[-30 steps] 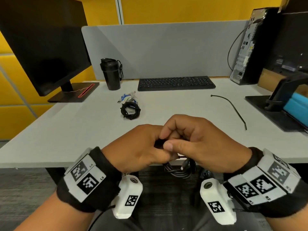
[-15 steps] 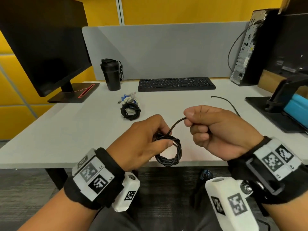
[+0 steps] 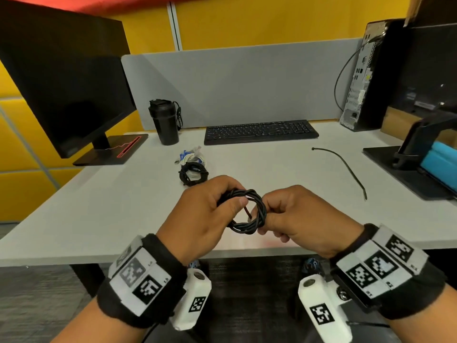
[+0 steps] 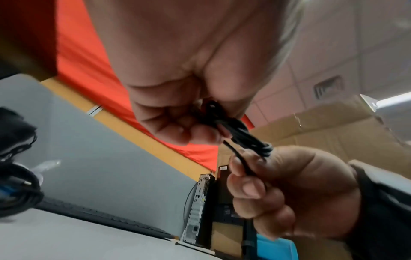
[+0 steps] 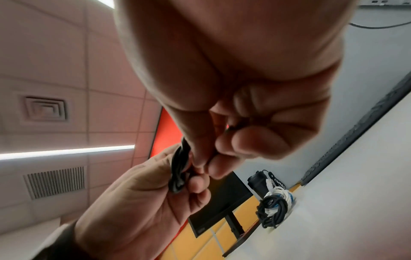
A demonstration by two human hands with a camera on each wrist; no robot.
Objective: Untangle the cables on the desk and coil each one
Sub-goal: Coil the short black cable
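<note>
A small black cable coil (image 3: 249,211) hangs in the air above the desk's near edge, between both hands. My left hand (image 3: 212,214) grips its left side, thumb over the strands (image 4: 235,133). On the coil's right side my right hand (image 3: 289,214) pinches the cable's loose end (image 4: 244,167), fingers curled tight (image 5: 235,140). Further back on the desk lie a coiled black cable (image 3: 193,174) and, touching it behind, a white cable bundle (image 3: 191,158) with blue parts (image 5: 278,198).
A thin black cable tie (image 3: 346,167) lies at the right. Behind stand a keyboard (image 3: 261,131), a black bottle (image 3: 164,122), a monitor (image 3: 64,87) on the left and a PC tower (image 3: 366,78) on the right. A dark stand (image 3: 415,154) sits far right.
One second ago both hands were closed together low at the desk edge. The right hand then pulled the cable end out to the right; now it is back against the raised coil.
</note>
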